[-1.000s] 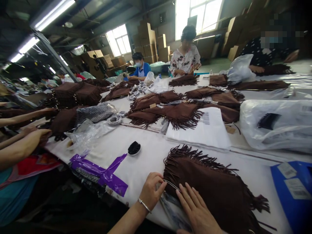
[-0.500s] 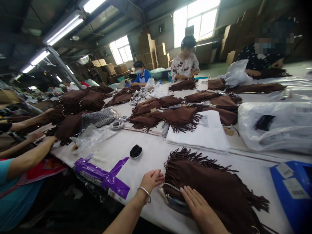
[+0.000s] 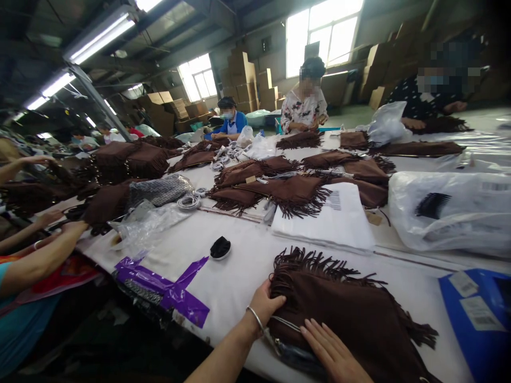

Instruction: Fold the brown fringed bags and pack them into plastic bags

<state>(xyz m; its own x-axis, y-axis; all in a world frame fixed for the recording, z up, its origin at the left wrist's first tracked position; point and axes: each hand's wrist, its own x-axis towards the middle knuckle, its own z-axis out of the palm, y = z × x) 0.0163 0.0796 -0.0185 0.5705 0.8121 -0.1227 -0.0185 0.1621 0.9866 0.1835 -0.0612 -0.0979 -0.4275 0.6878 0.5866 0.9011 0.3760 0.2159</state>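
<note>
A dark brown fringed bag (image 3: pixel 359 314) lies flat on the white-covered table (image 3: pixel 235 287), its fringe pointing away from me. At its left edge is my left hand (image 3: pixel 266 306), with a bangle on the wrist; the thumb rests on top and the other fingers go out of sight at the bag's side. My right hand (image 3: pixel 329 346) lies flat on the bag's near part, fingers stretched out. Between the hands run a pale cord (image 3: pixel 286 322) and the bag's near edge, with dark clear-wrapped material under it.
Near the hands are a small dish with black material (image 3: pixel 220 248), purple tape (image 3: pixel 171 290) and a blue folder (image 3: pixel 471 314). Beyond lie white sheets (image 3: pixel 323 218), a plastic bag (image 3: pixel 451 213) and more brown bags (image 3: pixel 279 189). Other people's arms reach in at left.
My left hand has moved right onto the bag's left edge, its thumb now on top. My right hand stays flat on the bag. The view has shifted slightly.
</note>
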